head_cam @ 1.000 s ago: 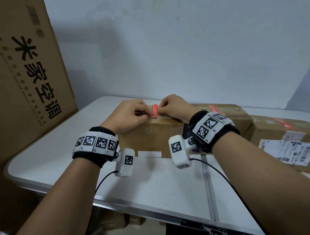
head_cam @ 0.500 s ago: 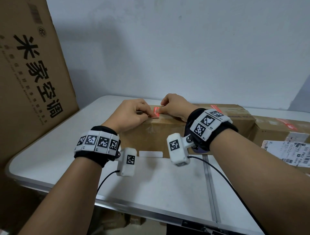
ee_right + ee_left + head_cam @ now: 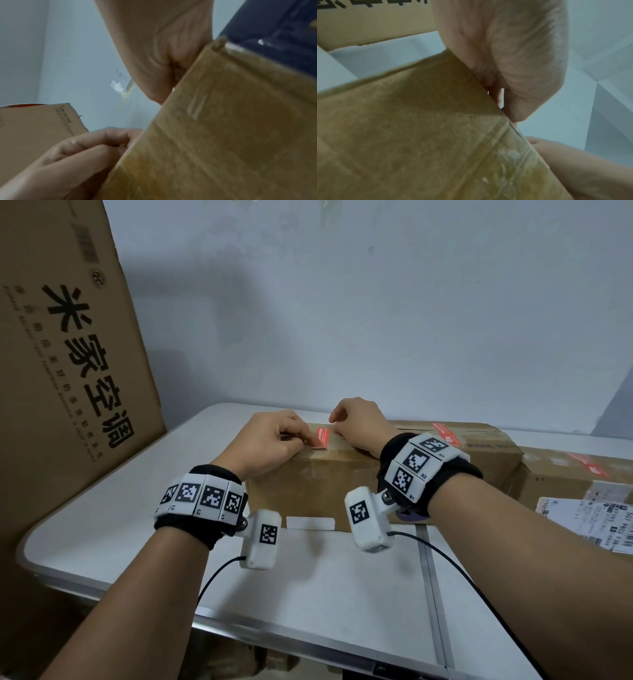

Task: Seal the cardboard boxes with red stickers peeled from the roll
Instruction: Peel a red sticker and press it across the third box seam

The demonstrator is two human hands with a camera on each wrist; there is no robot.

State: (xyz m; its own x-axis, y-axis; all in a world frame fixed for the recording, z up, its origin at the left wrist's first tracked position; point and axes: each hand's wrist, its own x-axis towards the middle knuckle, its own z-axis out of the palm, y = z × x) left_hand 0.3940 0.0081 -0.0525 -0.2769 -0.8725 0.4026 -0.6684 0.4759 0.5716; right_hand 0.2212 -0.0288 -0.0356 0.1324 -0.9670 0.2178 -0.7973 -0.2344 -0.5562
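Observation:
A brown cardboard box [image 3: 308,491] stands on the white table [image 3: 308,583]. A small red sticker [image 3: 321,437] lies on the box's top near its front edge. My left hand [image 3: 306,440] has curled fingers, and its thumb and forefinger hold the sticker's left edge. My right hand [image 3: 337,426], also curled, meets the sticker's right edge; its fingertips are hidden. In the left wrist view my left hand [image 3: 513,60] sits over the box edge [image 3: 402,135]. The right wrist view gives my right palm [image 3: 163,47] above the box [image 3: 231,128]. No sticker roll is in view.
A second box [image 3: 486,450] carrying a red sticker [image 3: 445,433] stands behind the first. A third box [image 3: 561,484] with a shipping label [image 3: 589,518] is at the right. A big printed cardboard sheet [image 3: 68,354] leans at the left. A white strip [image 3: 310,523] lies by the box.
The sticker was held upright between both hands above the box edge. It has been lowered and now lies flat on the box top, and both hands have sunk with it.

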